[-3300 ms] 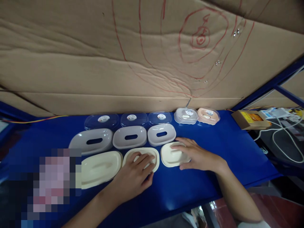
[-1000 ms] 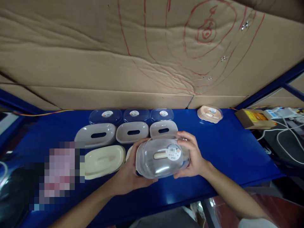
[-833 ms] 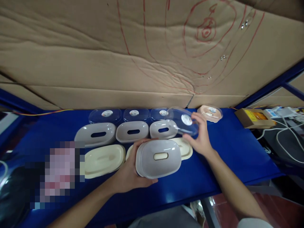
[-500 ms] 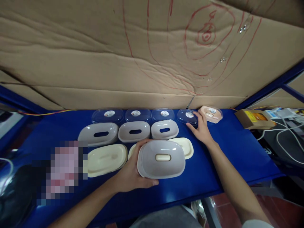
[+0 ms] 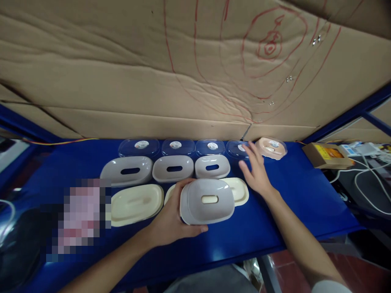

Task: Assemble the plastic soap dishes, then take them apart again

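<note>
My left hand [image 5: 175,219] is wrapped round the left side of a grey oval soap dish [image 5: 210,211], held tilted above the near part of the table. Through the dish's central slot a cream-coloured piece shows. Open, with fingers spread, my right hand [image 5: 258,173] hovers by the rightmost clear oval lid [image 5: 232,151]; its fingertips overlap the lid in view, and contact cannot be made out. Behind the held dish lie cream oval trays, one [image 5: 240,191] partly covered by it and another [image 5: 137,205] to the left.
Three grey slotted dishes [image 5: 174,175] stand in a row, with further clear lids [image 5: 179,150] behind them. A peach dish under a clear lid [image 5: 271,149] sits back right. Cardboard wall [image 5: 122,93] closes the back. A small box [image 5: 328,156] and white cables [image 5: 360,179] are right.
My right hand has lifted slightly back from the rightmost clear lid, which has shifted a little left. The held grey dish has tilted and moved slightly, still in my left hand.
</note>
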Demonstrator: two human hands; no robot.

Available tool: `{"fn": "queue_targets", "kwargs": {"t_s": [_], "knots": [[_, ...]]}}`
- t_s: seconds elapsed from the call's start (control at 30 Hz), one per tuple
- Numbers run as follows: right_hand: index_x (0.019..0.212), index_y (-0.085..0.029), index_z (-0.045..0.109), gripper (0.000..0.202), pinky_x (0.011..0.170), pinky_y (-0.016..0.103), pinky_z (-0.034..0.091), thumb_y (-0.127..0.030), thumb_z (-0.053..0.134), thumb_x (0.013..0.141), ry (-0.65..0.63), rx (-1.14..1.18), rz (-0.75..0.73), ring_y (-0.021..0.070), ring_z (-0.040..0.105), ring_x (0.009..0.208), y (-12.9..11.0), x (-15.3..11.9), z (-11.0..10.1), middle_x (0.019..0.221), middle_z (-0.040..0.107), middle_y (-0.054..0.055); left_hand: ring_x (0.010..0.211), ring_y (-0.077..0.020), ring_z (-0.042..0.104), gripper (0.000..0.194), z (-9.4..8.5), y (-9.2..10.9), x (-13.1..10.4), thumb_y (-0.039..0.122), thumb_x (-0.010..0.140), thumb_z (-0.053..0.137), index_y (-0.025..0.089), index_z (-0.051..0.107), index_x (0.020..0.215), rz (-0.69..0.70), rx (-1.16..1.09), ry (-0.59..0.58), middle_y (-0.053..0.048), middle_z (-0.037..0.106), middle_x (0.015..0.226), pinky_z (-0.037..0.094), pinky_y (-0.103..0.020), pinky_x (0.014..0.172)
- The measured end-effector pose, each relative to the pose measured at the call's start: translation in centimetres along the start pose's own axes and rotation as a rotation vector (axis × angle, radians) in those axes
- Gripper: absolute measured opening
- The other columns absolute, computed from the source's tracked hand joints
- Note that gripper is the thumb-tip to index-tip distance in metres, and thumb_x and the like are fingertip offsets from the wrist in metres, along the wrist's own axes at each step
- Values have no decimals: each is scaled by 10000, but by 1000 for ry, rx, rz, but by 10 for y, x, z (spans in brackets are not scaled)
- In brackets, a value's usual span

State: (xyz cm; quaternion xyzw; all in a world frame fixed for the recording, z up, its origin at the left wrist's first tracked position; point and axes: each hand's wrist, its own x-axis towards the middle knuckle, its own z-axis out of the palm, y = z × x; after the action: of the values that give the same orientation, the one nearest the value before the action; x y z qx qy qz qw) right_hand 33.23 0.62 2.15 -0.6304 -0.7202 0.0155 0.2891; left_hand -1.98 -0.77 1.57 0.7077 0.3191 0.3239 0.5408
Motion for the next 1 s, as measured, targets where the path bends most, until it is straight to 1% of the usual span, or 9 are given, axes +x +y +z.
{"fn": "queue_targets", "kwargs": {"t_s": [0.13, 0.23, 0.33, 0.43, 0.57, 0.67, 0.77, 0.87, 1.0], "knots": [[1755, -327, 194, 954, 1272, 629, 398, -821, 495, 997, -281, 237, -400, 394, 323, 1655, -65, -25, -9, 1813, 267, 157, 1282, -352, 641, 1010, 2, -1, 1, 539, 766, 933, 269, 342, 1538, -43, 32, 50, -174, 574, 1434, 558, -554, 1086], [1714, -296, 326, 933, 1273, 609, 411, -760, 637, 967, -337, 243, -462, 404, 363, 1632, -90, -38, -2, 1780, 337, 174, 1273, -354, 638, 1014, 3, -1, 2, 584, 732, 943, 247, 383, 1508, -48, 41, 59, -167, 579, 1429, 551, -545, 1088], [1636, -256, 456, 791, 1274, 587, 415, -694, 636, 1002, -294, 313, -450, 394, 392, 1614, -94, -41, 5, 1744, 385, 188, 1307, -376, 618, 1039, 4, -1, 4, 636, 718, 941, 221, 395, 1499, -107, -5, 56, -186, 574, 1451, 522, -561, 1124], [1604, -248, 490, 713, 1259, 545, 442, -675, 576, 1041, -267, 446, -439, 374, 452, 1580, -89, -37, 2, 1706, 437, 186, 1324, -399, 610, 1070, 3, -3, 5, 673, 721, 926, 208, 385, 1519, -94, -7, 33, -203, 576, 1460, 478, -609, 1164], [1599, -272, 492, 653, 1226, 515, 481, -657, 504, 1072, -217, 512, -331, 357, 521, 1531, -73, -25, -21, 1684, 476, 167, 1354, -404, 602, 1077, -4, -1, 1, 651, 723, 940, 272, 383, 1563, 51, 125, 13, -174, 552, 1500, 488, -606, 1163], [1582, -298, 476, 652, 1272, 594, 399, -586, 645, 1022, -163, 267, -200, 384, 413, 1600, -43, -11, -42, 1716, 427, 160, 1367, -396, 607, 1082, -7, 2, -2, 613, 736, 951, 321, 358, 1592, 140, 229, 22, -153, 545, 1512, 523, -581, 1139], [1446, -287, 545, 565, 1284, 668, 314, -481, 742, 954, -95, 5, -85, 410, 391, 1600, -4, -1, -56, 1664, 472, 169, 1352, -385, 630, 1094, -6, 4, -3, 590, 741, 953, 335, 334, 1605, 175, 275, 3, -142, 570, 1504, 538, -577, 1129], [1348, -281, 562, 498, 1248, 695, 328, -423, 742, 906, -178, -56, -14, 419, 444, 1556, 25, 0, -58, 1613, 508, 165, 1355, -374, 637, 1119, -2, 5, -1, 537, 713, 981, 338, 324, 1597, 179, 315, -22, -131, 586, 1509, 538, -567, 1139], [1363, -290, 534, 539, 1226, 682, 367, -374, 742, 873, -369, -23, 19, 400, 453, 1553, 32, -5, -49, 1613, 503, 152, 1357, -357, 644, 1153, 3, 8, 2, 488, 676, 1013, 333, 324, 1588, 215, 351, -48, -123, 600, 1509, 541, -536, 1154]]}}
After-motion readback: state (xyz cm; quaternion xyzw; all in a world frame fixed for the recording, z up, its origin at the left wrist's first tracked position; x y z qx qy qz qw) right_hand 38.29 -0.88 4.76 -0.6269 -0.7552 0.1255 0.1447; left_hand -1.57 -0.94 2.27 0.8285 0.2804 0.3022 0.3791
